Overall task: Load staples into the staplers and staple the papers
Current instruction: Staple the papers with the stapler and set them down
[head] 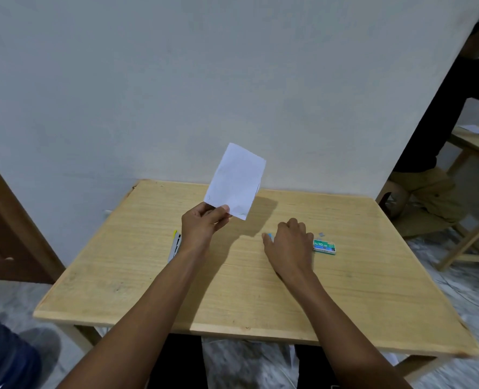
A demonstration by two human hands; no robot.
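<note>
White papers (235, 182) pinched at the lower corner between thumb and fingers of the left hand (201, 224), raised above the wooden table (148, 276), while the right hand (288, 244) curls down over a blue stapler (269, 236), grip unclear, beside a green staple box (324, 246).

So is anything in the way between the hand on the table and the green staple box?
Nothing visible. The right hand rests over a blue stapler, and the green staple box lies just beside it on bare table.
</note>
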